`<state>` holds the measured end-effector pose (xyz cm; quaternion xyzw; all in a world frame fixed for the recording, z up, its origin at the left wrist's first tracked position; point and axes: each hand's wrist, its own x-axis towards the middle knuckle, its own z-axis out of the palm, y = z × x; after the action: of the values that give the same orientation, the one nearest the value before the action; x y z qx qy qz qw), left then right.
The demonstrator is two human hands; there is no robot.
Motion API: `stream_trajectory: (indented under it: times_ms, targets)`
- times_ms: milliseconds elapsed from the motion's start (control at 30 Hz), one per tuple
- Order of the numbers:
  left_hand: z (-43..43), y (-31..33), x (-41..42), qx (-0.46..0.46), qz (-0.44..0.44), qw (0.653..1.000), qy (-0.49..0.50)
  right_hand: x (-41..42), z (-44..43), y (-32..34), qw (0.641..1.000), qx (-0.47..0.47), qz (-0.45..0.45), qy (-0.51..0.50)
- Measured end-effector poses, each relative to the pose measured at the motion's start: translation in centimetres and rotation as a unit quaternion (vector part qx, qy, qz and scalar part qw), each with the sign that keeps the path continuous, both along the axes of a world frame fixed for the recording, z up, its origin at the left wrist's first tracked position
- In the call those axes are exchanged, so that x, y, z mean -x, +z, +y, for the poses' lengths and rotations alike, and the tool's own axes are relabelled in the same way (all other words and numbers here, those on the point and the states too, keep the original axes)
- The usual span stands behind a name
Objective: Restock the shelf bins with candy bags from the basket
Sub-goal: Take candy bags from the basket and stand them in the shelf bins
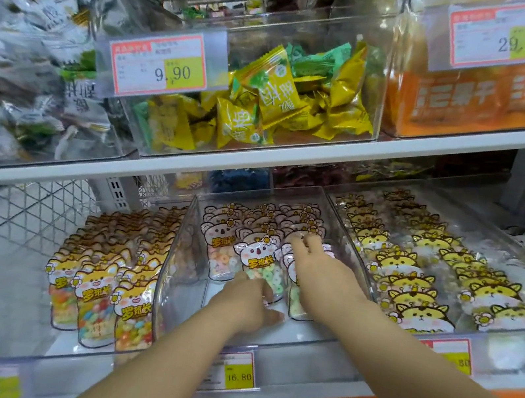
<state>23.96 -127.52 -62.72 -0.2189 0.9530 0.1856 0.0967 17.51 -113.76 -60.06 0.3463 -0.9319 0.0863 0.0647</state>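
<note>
Reaching into the clear middle bin (175, 264) in the bottom row, pinching the front koala candy bag (259, 261) with the left hand (245, 303), resting the spread fingers of the right hand (324, 275) on the neighbouring bags (298, 307)

Left hand (247, 304), right hand (323, 273) on koala bags (257, 260)

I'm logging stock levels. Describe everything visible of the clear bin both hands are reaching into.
The clear bin looks like transparent plastic, open-topped, with side walls sloping down to a low front lip. It sits on the lower shelf between two similar bins. Koala bags lie overlapped in three rows inside; the front floor is bare. A price tag reading 16.80 hangs on its front. The left hand holds the front middle bag; the right hand rests on the right row.
</note>
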Motion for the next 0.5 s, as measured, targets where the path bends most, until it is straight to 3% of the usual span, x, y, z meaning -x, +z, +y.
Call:
stream_trajectory:
  times_ms: [200,367,500]
  targets:
    - [0.1,-0.5,0.1,-0.008,0.041,0.999,-0.02,-0.3,-0.1,0.3,1.0,0.019,0.014,-0.004]
    - [0.0,-0.4,0.8,-0.1,0.07,0.992,-0.018,-0.1,0.0,-0.1,1.0,0.002,0.019,-0.017]
    - [0.0,-0.4,0.9,-0.109,0.071,0.991,-0.022,-0.1,0.0,-0.4,1.0,-0.006,0.022,-0.02]
